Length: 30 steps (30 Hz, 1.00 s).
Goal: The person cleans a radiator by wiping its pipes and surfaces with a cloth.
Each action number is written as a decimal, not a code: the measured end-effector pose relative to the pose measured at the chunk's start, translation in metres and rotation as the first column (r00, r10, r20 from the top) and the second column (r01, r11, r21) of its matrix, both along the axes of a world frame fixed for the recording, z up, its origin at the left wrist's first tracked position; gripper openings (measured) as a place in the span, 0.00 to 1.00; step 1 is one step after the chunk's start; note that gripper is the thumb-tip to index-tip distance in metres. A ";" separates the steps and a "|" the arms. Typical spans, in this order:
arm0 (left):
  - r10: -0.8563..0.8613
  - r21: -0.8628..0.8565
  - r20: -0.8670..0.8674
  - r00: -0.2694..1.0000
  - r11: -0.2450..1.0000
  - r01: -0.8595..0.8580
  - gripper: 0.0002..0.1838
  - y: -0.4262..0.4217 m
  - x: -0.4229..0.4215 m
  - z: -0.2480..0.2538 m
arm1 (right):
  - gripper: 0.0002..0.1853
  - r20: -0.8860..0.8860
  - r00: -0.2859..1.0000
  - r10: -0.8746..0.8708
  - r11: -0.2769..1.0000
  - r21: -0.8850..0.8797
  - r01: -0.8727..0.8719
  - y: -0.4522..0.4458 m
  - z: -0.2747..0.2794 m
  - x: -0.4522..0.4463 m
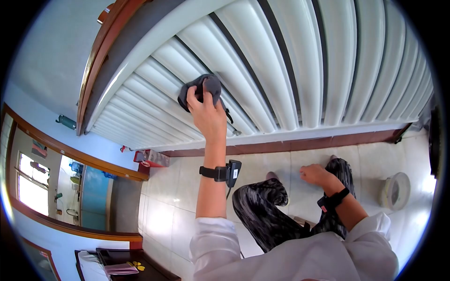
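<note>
My left hand (206,112) is wrapped round a dark grey cloth (213,87) and presses it against the white ribbed radiator (300,61), left of the middle of the view. Part of the cloth is hidden under my fingers. A thin black strip hangs just right of that hand. My right hand (315,174) is curled closed near my knee, above the tiled floor, away from the radiator. Whether it holds anything is hidden.
A whitish bucket (395,191) stands on the tiled floor (183,182) at the right. A red box (156,158) lies by the radiator's far end. A wooden ledge (105,44) runs above the radiator. At the lower left is a dark table (152,269).
</note>
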<state>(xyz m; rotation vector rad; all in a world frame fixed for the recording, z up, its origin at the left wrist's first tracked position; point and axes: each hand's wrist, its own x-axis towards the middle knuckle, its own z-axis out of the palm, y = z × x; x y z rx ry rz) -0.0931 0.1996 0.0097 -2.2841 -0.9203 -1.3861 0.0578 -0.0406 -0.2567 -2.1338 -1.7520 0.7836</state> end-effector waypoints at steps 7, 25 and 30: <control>-0.316 -0.002 0.416 0.853 0.938 0.348 0.15 -0.008 0.040 0.061 | 0.16 0.009 1.000 -0.016 0.998 -0.064 0.016 -0.002 0.007 0.003; -0.249 0.093 0.328 0.911 0.968 0.232 0.13 0.000 0.042 0.031 | 0.14 -0.013 1.000 -0.024 1.000 -0.018 0.023 -0.002 -0.001 0.002; -0.229 0.043 0.269 0.935 0.973 0.226 0.12 -0.005 0.036 0.005 | 0.14 -0.010 1.000 -0.021 1.000 -0.020 0.021 0.001 0.000 0.002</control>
